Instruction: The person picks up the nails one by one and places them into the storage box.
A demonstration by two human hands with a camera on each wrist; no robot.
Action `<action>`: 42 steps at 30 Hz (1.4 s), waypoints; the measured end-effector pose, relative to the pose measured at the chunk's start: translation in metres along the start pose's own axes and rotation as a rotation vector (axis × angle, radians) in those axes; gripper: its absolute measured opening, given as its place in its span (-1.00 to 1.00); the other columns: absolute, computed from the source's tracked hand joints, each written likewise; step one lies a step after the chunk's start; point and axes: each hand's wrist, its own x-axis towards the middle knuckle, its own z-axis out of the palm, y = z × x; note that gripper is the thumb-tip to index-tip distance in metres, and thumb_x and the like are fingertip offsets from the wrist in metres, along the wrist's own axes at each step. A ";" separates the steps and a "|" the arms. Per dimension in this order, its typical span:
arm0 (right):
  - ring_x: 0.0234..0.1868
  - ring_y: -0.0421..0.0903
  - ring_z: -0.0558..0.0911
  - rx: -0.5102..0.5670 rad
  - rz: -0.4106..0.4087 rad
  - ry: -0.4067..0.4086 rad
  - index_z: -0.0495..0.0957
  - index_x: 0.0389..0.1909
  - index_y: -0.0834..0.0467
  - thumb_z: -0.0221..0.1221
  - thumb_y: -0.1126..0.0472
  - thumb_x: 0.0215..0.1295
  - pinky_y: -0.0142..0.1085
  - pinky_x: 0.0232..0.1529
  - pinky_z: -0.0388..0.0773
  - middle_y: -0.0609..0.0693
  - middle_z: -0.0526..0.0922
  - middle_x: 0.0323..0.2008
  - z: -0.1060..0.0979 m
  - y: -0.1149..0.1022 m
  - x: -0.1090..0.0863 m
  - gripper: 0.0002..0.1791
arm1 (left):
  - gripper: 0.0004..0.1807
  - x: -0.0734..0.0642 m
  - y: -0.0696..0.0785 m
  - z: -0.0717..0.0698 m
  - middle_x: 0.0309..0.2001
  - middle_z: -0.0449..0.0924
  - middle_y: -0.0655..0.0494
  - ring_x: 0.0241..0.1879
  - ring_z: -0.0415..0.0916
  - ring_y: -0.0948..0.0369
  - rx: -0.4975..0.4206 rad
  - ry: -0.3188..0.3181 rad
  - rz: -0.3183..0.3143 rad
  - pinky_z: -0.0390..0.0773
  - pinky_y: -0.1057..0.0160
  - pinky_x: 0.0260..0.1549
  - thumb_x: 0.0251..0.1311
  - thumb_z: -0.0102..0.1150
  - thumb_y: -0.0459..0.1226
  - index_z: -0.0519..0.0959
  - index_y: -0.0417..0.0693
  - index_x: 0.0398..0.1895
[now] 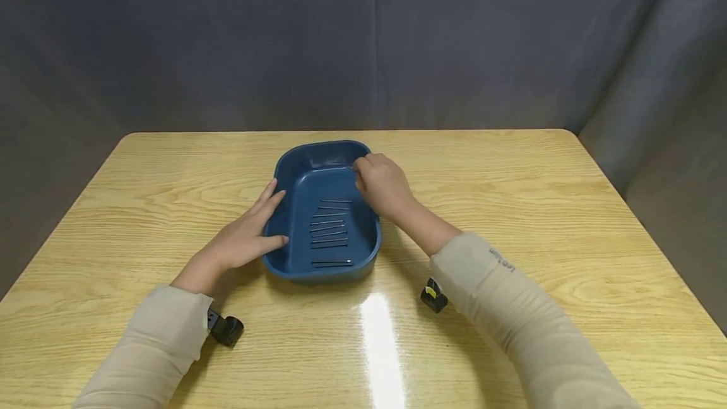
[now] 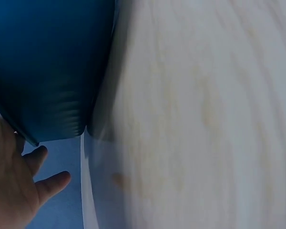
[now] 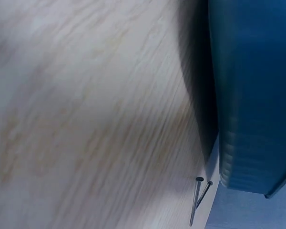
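Note:
A blue plastic basin (image 1: pixel 318 275) stands on the table, with several thin metal nails (image 1: pixel 332 262) lying crosswise on its floor. My left hand (image 1: pixel 244 235) rests at the basin's left rim, fingers spread and thumb reaching over the edge. Over the right rim, near the far corner, is my right hand (image 1: pixel 382 185) with its fingers curled. The fingertips are turned away, so whether they hold anything is hidden. In the right wrist view, two nails (image 3: pixel 195 202) lie crossed on the table beyond the basin's side; the head view does not show them.
The wood-grain table (image 1: pixel 545 219) extends around the basin, with a bright light reflection near the front. A grey curtain (image 1: pixel 363 43) hangs behind the table and along its sides. Small black wrist devices (image 1: pixel 227 331) stick out below both sleeves.

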 end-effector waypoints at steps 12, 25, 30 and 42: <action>-0.42 -0.08 0.52 -0.018 -0.082 -0.196 0.52 -0.42 0.26 0.00 0.39 0.10 -0.33 -0.40 0.45 0.04 0.55 -0.47 0.014 -0.007 0.011 -0.88 | -0.16 0.003 0.002 0.001 0.30 -0.58 0.35 0.24 -0.14 -0.08 -0.025 -0.001 0.012 0.24 -0.18 -0.14 0.06 0.00 -0.09 -0.22 0.07 0.34; -0.32 -0.14 0.55 -0.021 -0.087 -0.456 0.54 -0.36 0.16 -0.03 0.37 0.12 -0.31 -0.33 0.45 -0.03 0.58 -0.37 0.027 -0.010 0.024 -0.82 | -0.15 0.002 0.003 -0.001 0.30 -0.58 0.36 0.23 -0.12 -0.08 -0.041 0.004 0.023 0.24 -0.16 -0.12 0.04 0.01 -0.09 -0.22 0.09 0.34; -0.38 -0.15 0.55 -0.065 -0.145 -0.473 0.53 -0.44 0.12 -0.03 0.36 0.13 -0.31 -0.40 0.45 -0.05 0.57 -0.42 0.032 -0.011 0.028 -0.83 | -0.16 0.002 0.002 -0.001 0.30 -0.58 0.35 0.24 -0.13 -0.07 -0.038 0.004 0.024 0.22 -0.17 -0.11 0.04 0.00 -0.09 -0.21 0.06 0.34; -0.48 -0.16 0.53 -0.126 -0.187 -0.504 0.54 -0.43 0.13 -0.04 0.37 0.11 -0.31 -0.45 0.43 -0.06 0.58 -0.48 0.040 -0.016 0.034 -0.82 | -0.18 0.001 0.002 -0.001 0.30 -0.57 0.34 0.24 -0.16 -0.06 -0.043 0.002 0.013 0.19 -0.17 -0.08 0.06 -0.02 -0.10 -0.19 0.05 0.34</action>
